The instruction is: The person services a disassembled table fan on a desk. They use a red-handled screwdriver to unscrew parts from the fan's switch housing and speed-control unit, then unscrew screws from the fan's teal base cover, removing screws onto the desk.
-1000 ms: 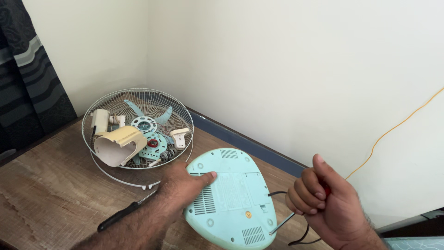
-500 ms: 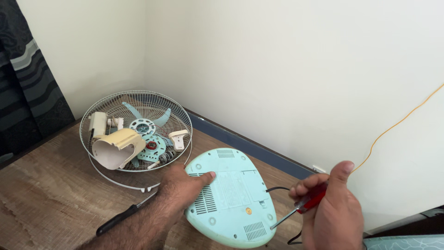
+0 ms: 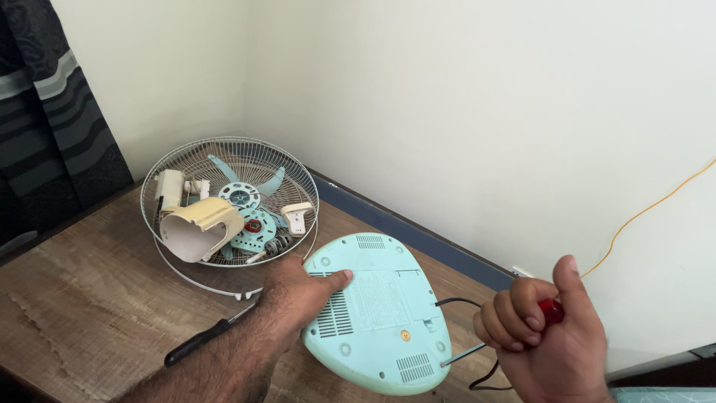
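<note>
We see one pale green fan base (image 3: 380, 317), flat and rounded, lying underside up between our hands, with slotted vents, small round holes and one brass-coloured spot on it. Our left hand (image 3: 298, 295) lies open and flat on its left edge, fingers spread onto the plastic. Our right hand (image 3: 541, 328) is closed around the red handle of one screwdriver (image 3: 514, 332), whose metal tip touches the base's right rim. One black cord (image 3: 477, 339) runs out from the base under that hand.

Beyond the left hand sits one round wire guard (image 3: 231, 198), holding loose parts: one cream housing (image 3: 198, 227), blue blades and small pieces. A second, black-handled screwdriver (image 3: 205, 337) lies beside our left forearm.

Everything rests on a wooden floor (image 3: 82, 298), in a corner of plain white walls (image 3: 462, 104).
</note>
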